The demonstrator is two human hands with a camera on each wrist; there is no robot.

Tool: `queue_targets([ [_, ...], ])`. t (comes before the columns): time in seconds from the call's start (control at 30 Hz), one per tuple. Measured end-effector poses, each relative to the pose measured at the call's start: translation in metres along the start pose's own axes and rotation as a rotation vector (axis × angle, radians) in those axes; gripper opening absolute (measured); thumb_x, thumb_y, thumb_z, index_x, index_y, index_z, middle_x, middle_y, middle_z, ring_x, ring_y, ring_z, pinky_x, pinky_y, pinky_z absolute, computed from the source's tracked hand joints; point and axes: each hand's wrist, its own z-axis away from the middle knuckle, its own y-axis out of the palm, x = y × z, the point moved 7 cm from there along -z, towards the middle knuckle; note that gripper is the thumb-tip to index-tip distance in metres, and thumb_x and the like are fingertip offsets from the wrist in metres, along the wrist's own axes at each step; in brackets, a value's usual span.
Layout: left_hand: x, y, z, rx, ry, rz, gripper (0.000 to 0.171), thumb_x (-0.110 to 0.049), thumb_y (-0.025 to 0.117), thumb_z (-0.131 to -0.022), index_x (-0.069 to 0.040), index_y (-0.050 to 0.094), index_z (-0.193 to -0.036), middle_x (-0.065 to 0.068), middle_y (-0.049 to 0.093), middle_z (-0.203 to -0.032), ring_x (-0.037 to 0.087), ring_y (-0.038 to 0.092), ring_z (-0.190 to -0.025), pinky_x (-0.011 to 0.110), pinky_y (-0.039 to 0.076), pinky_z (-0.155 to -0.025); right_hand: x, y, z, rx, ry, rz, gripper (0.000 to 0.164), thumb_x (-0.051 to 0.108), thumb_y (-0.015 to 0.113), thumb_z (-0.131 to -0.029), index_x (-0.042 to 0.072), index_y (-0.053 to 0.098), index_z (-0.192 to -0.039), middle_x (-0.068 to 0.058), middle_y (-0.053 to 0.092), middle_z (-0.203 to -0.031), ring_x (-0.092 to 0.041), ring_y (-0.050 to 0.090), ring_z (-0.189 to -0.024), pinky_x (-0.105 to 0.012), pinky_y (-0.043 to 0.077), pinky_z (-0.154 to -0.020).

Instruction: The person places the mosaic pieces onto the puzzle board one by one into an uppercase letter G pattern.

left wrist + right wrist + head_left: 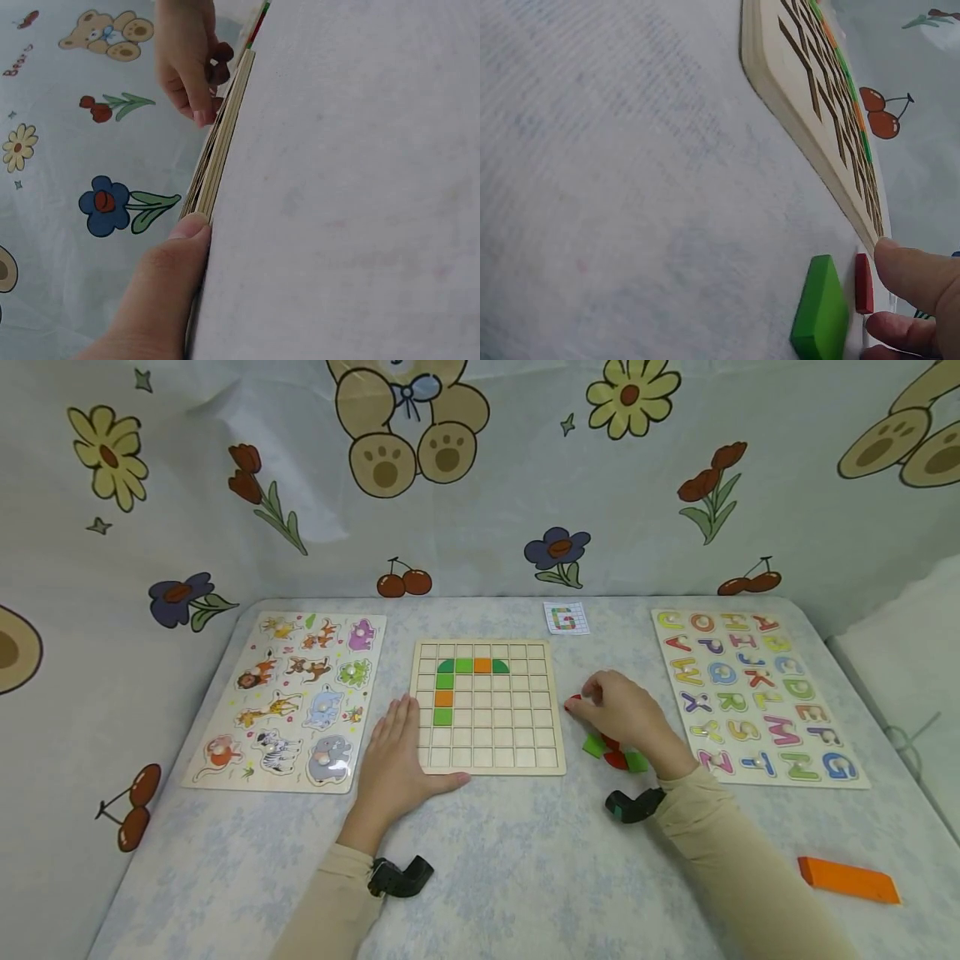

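Observation:
My left hand (392, 766) lies flat with fingers spread along the left edge of the wooden grid board (517, 750), its thumb at the front edge. On the board, green squares (442, 717), orange squares (443, 698) and dark green rounded pieces (500, 667) form a corner shape. Right of the board, my right hand (626, 714) has its fingers curled and pinches a red piece (863, 285) between thumb and fingertip; the fingers partly hide it. Below that hand lie loose green pieces (593, 745) and red pieces (616, 761).
A small pattern card (566, 618) lies behind the board. The animal puzzle (300, 693) is on the left, the alphabet puzzle (757, 693) on the right. An orange block (849, 881) lies at front right. A printed cloth (480, 543) hangs behind the table.

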Motion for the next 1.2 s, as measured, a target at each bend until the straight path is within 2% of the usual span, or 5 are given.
queue_targets([
  [0.1,0.001,0.001,0.000,-0.005,0.001,-0.003,0.141,-0.088,0.066,-0.060,-0.007,0.008,-0.160,0.009,0.004,-0.169,0.025,0.000,-0.157,0.047,0.008,-0.128,0.000,0.005,-0.002,0.023,0.008,-0.010,0.041,0.044,0.067,-0.092,0.007,0.060,-0.107,-0.009,0.053,-0.094,-0.021,0.053,-0.072,-0.030,0.042,-0.057],
  [0.33,0.002,0.000,0.001,-0.007,0.004,0.000,0.141,-0.087,0.067,-0.060,-0.007,0.007,-0.160,0.009,0.004,-0.169,0.025,0.000,-0.157,0.047,0.007,-0.128,0.002,0.007,-0.006,0.068,-0.022,-0.101,0.027,0.022,0.068,-0.093,0.004,0.061,-0.113,-0.013,0.059,-0.108,-0.025,0.054,-0.092,-0.033,0.048,-0.076],
  [0.63,0.002,0.000,0.000,-0.001,0.003,-0.008,0.142,-0.088,0.066,-0.060,-0.007,0.006,-0.160,0.009,0.003,-0.169,0.025,0.000,-0.157,0.046,0.006,-0.128,0.006,0.003,-0.001,0.021,-0.024,-0.159,0.017,0.016,0.064,-0.096,0.014,0.059,-0.112,-0.008,0.062,-0.107,-0.022,0.055,-0.072,-0.029,0.047,-0.058],
  [0.97,0.001,0.001,-0.001,0.018,0.003,-0.011,0.142,-0.086,0.068,-0.061,-0.005,0.005,-0.160,0.009,0.002,-0.169,0.025,-0.001,-0.157,0.045,0.006,-0.128,0.066,0.021,-0.001,0.026,-0.128,-0.369,0.015,0.019,0.069,-0.093,0.016,0.064,-0.107,-0.004,0.066,-0.099,-0.020,0.048,-0.061,-0.028,0.043,-0.055],
  [1.2,0.000,0.000,-0.001,0.007,0.025,-0.023,0.139,-0.084,0.067,-0.064,-0.003,0.007,-0.159,0.012,0.004,-0.168,0.028,0.002,-0.157,0.047,0.009,-0.128,0.115,0.052,-0.003,0.076,-0.218,-0.384,0.012,0.019,0.072,-0.091,0.016,0.067,-0.101,-0.001,0.066,-0.092,-0.015,0.049,-0.060,-0.026,0.043,-0.056],
])
